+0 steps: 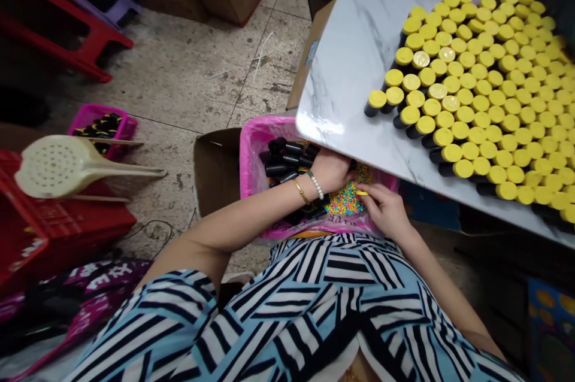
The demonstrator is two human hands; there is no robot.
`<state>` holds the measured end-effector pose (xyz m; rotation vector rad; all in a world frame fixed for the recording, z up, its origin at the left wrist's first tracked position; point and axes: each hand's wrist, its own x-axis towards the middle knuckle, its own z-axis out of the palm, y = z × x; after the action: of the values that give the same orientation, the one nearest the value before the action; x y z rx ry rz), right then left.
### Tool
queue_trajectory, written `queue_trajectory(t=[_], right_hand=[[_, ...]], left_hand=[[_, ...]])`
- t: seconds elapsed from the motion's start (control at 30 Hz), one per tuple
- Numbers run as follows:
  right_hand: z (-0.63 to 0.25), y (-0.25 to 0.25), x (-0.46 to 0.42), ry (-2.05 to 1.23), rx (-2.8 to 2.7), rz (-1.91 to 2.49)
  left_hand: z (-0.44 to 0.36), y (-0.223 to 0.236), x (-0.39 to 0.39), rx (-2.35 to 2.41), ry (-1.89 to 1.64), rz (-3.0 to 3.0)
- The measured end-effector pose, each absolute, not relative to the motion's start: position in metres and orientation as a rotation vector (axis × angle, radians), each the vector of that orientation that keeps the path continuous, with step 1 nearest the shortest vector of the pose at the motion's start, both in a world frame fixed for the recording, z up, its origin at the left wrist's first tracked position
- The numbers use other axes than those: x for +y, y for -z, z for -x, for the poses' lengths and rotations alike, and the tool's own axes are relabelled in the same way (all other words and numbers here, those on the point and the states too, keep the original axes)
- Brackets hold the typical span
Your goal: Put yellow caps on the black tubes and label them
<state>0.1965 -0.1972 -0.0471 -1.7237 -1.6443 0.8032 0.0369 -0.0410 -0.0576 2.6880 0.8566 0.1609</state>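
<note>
My left hand (331, 169), with bracelets at its wrist, reaches into a pink basket (246, 160) lined with clear plastic. Its fingers are curled and partly hidden; the dark end of what looks like a black tube (353, 164) shows at them. Between the fingertips of my right hand (387, 209) is a small yellow cap (361, 193), pinched over the basket's right part. Below both hands lie many tiny multicoloured beads (345, 199). Several loose black tubes (287, 160) are heaped in the basket's left part.
A marbled white table (341, 70) overhangs the basket; rows of yellow-capped black tubes (476, 100) stand on it. An open cardboard box (215, 172) is left of the basket. Farther left are a cream strainer scoop (58, 166), a small pink basket (128, 127) and a red stool (90, 49).
</note>
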Motion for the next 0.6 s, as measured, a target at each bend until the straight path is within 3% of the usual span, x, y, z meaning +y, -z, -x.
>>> queue_trajectory(t=[0.3, 0.4, 0.6], right_hand=[[-0.200, 0.045, -0.199, -1.121, -1.147, 1.638], [-0.198, 0.041, -0.198, -1.114, -1.148, 1.622], [-0.208, 0.024, -0.205, -1.322, -0.946, 1.559]], left_hand=[[-0.015, 0.049, -0.061, 0.631, 0.088, -2.953], [-0.019, 0.056, -0.069, 0.458, 0.138, -2.795], [-0.009, 0.053, -0.060, 0.552, -0.083, -2.267]])
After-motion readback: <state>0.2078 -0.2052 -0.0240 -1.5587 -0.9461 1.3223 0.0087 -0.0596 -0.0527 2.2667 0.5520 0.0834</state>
